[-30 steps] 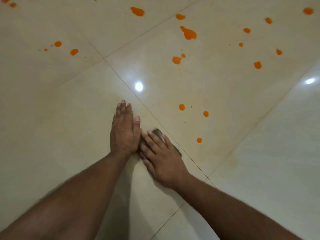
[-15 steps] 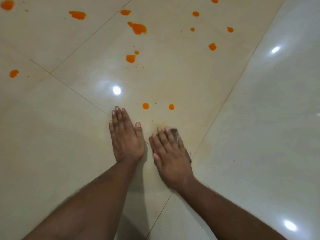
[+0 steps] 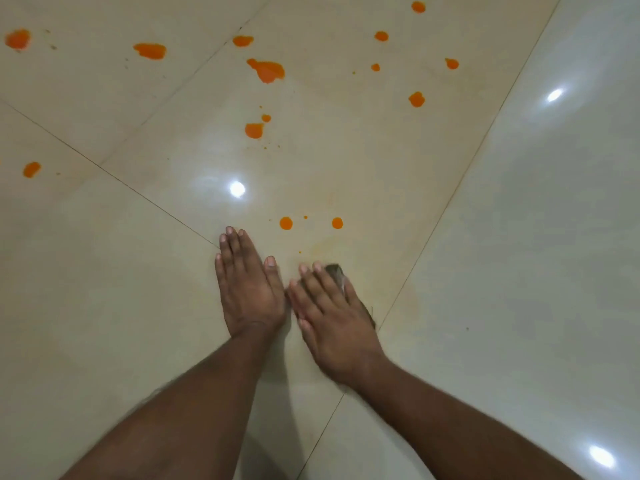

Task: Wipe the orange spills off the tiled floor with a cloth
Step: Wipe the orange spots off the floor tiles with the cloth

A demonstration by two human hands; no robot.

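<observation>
My right hand point(image 3: 332, 313) lies flat on a small dark cloth point(image 3: 337, 271), pressing it to the cream tiled floor point(image 3: 104, 306); only the cloth's far corner and right edge show. My left hand point(image 3: 247, 289) rests flat on the floor just left of it, fingers together, holding nothing. Two round orange spots point(image 3: 286, 223) point(image 3: 337, 223) lie just beyond my fingertips. Farther off sit a larger orange blotch point(image 3: 266, 70) and several more orange drops point(image 3: 254, 130) point(image 3: 416, 99) point(image 3: 150, 50). A faint yellowish smear point(image 3: 332, 245) marks the tile ahead of the cloth.
Grout lines point(image 3: 450, 199) cross the glossy floor diagonally. Ceiling lights reflect as bright spots point(image 3: 237, 188) on the tiles. More orange drops lie at the far left point(image 3: 32, 169) point(image 3: 18, 39).
My right hand slid the cloth to the right, away from my left hand, over the orange spot that was near it; that spot is gone. The view has shifted right.
</observation>
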